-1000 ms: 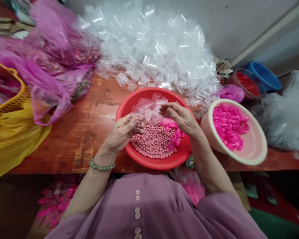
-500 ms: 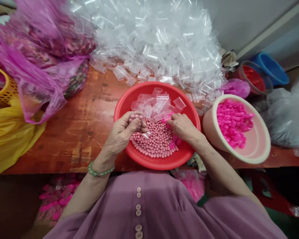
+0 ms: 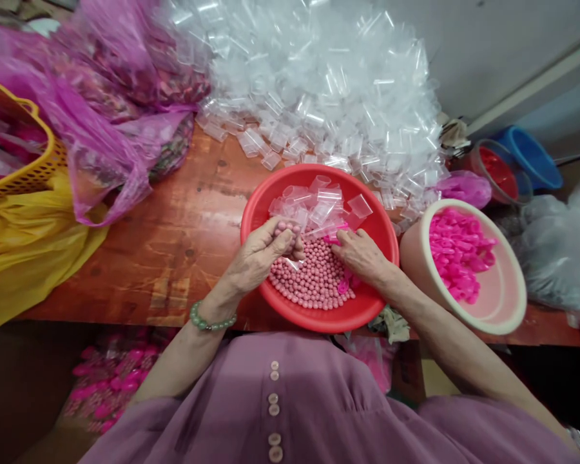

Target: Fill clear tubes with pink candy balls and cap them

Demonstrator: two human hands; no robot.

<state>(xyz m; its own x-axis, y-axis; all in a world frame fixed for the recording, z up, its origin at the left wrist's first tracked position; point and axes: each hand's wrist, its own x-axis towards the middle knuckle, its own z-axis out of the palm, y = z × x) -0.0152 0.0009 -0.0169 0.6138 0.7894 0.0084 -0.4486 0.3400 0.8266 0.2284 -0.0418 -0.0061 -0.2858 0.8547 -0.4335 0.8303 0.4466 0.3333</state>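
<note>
A worn reddish wooden table (image 3: 174, 258) stands against a pale wall. The red basin (image 3: 362, 309) sits at its near edge, clear tubes (image 3: 319, 84) heaped beyond. Over it, the left hand (image 3: 261, 258) has its grip closed on a tube of pink beads (image 3: 289, 232); the right hand (image 3: 362, 254) has its grip curled among pink caps (image 3: 344, 285).

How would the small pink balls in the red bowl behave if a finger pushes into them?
The pink balls look round and smooth, so they would probably roll aside and slip from fingertips. The sloped wall of the red bowl should send them back toward the middle. The left hand holds several bunched, which suggests they are light.
</note>
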